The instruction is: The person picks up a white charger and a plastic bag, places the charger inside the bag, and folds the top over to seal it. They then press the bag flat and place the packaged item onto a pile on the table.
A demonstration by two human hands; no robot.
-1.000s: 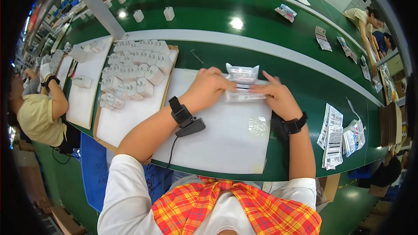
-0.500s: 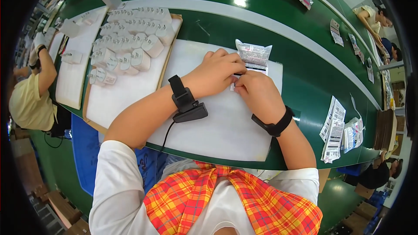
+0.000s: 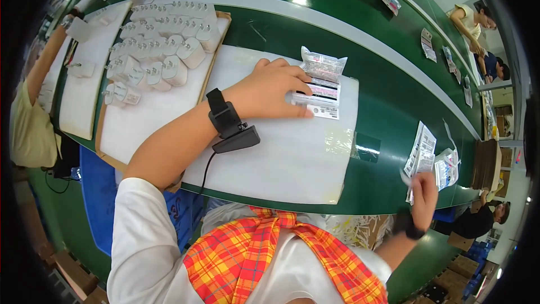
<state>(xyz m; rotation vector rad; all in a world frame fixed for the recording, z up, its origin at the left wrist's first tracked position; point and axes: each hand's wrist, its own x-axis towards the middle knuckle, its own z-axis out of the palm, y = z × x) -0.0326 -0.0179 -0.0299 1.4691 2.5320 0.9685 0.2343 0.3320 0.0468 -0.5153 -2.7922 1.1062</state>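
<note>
My left hand (image 3: 274, 91) lay flat, fingers spread, pinning the clear printed plastic packet (image 3: 320, 83) to the white foam mat (image 3: 281, 157), not gripping it. My right hand (image 3: 424, 190) pinched one folded printed paper leaflet (image 3: 419, 157) from the stack at the green bench's (image 3: 388, 107) edge; lifting a single sheet cleanly mattered most.

Your left hand (image 3: 275, 90) presses flat on the plastic packet (image 3: 322, 85) atop the white mat (image 3: 281, 157); your right hand (image 3: 423, 191) touches leaflets (image 3: 419, 155) near the tabletop's right edge.
</note>
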